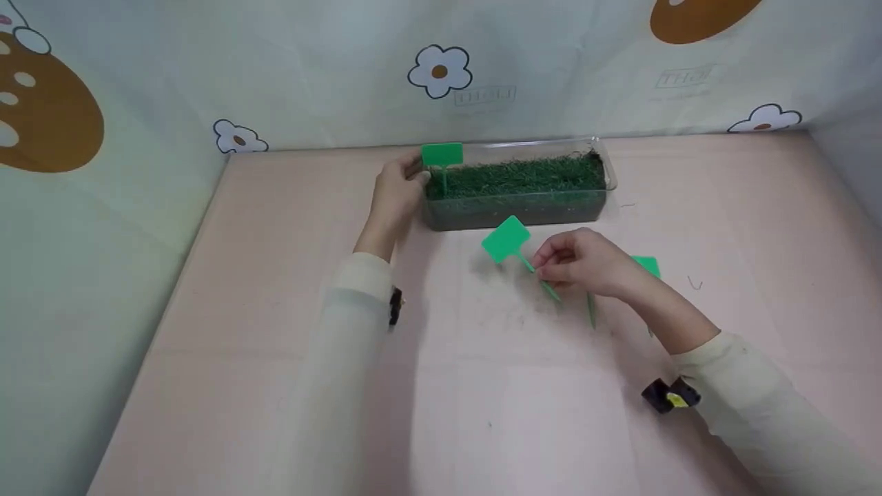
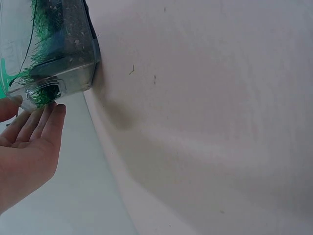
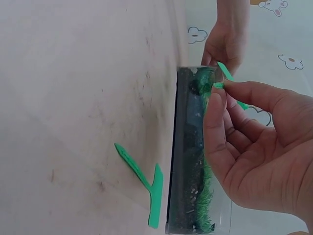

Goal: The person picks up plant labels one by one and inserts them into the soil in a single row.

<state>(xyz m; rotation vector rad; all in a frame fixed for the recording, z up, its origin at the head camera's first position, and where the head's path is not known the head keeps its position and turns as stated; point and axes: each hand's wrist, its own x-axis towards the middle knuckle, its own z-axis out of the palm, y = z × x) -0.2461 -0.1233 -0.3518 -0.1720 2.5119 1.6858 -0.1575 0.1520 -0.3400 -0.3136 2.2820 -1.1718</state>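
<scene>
At the back stands a clear plastic planter box (image 1: 517, 209) filled with dark soil and green grass (image 1: 524, 176). A green plant label (image 1: 442, 153) is upright in the grass at its left end. My left hand (image 1: 398, 193) holds that end, thumb at the rim and fingers against the end wall in the left wrist view. In front of the box, my right hand (image 1: 586, 262) pinches a second green plant label (image 1: 506, 239) by its stem between thumb and index finger. The label tilts, with its square head up to the left and its tip down to the right.
Another green plant label (image 3: 155, 196) lies on the table beside the box, partly hidden behind my right wrist in the head view. Bits of grass and soil dot the pink tabletop (image 1: 482, 413). A flower-printed wall covering (image 1: 331, 83) rises just behind the box.
</scene>
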